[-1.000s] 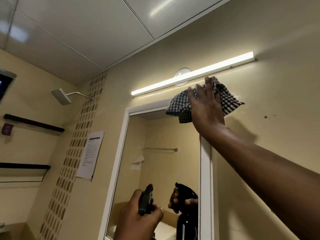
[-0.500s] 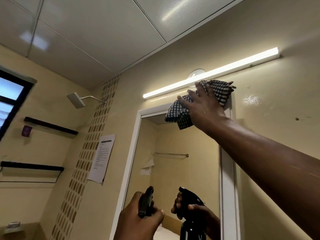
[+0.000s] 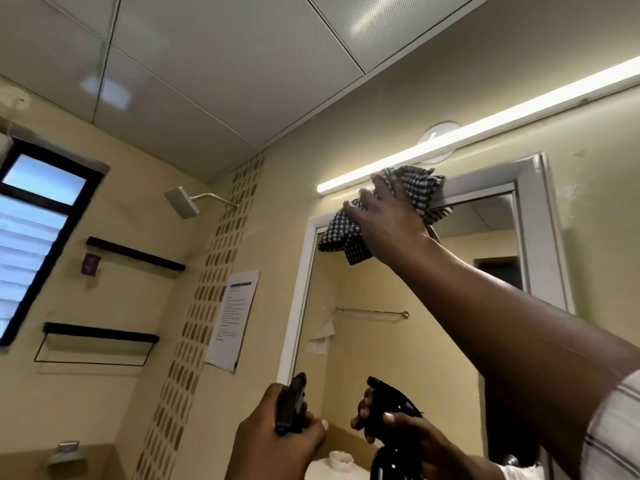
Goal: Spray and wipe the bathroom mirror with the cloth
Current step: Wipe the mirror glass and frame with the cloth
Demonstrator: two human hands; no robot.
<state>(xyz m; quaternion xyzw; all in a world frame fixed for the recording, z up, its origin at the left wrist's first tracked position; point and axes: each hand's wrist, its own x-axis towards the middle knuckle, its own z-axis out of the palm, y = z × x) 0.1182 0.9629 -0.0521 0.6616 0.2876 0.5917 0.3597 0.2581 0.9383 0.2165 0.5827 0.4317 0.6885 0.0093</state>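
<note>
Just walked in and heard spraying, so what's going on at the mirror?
A person is cleaning the white-framed bathroom mirror. Their right hand presses a bunched black-and-white checked cloth against the top edge of the mirror, just under the lit strip light. Their left hand holds a black spray bottle low in front of the glass, which reflects it.

I see a long light (image 3: 485,133) glowing on the wall. A shower head (image 3: 181,201) sticks out near the corner. A paper (image 3: 231,318) hangs on the wall beside a strip of brown dots (image 3: 207,296). Two dark shelves (image 3: 135,257) sit by a window (image 3: 33,230).
</note>
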